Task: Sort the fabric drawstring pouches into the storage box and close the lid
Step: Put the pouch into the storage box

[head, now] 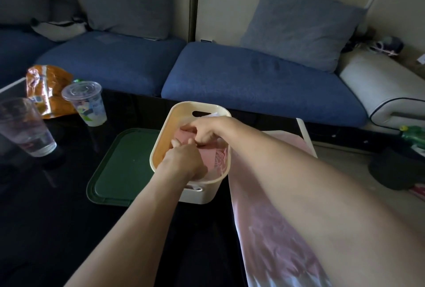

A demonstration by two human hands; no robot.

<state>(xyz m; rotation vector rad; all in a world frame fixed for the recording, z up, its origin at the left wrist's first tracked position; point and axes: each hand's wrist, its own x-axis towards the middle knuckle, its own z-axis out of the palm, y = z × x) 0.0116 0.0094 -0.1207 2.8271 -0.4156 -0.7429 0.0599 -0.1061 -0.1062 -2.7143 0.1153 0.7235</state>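
- Table [46, 229]: dark and glossy; it bears the storage box, the landmark for every entry below.
- Pink sheet [273, 229]: just right of the box, running along the table's right edge toward the viewer.
- Lid [122, 165]: green, flat on the table, touching the box's left side.
- Box [161, 139]: cream plastic, open-topped, with a handle slot in its far wall.
- Left hand [184, 160]: inside the box at its near end, fingers curled down onto the pink pouches [208, 155]; whether it pinches the fabric cannot be told.
- Right hand [204, 130]: inside the box past the left hand, fingers bent round a fold of the pouches, forefinger stretched left.
- Pouches: in the box, tassel cords at its right wall.
- Two clear cups, left of the box: near cup [25, 128], lidded cup [86, 103] farther.
- Orange bag [46, 89]: behind the cups.
- Sofa [253, 80]: blue cushions, beyond the box.
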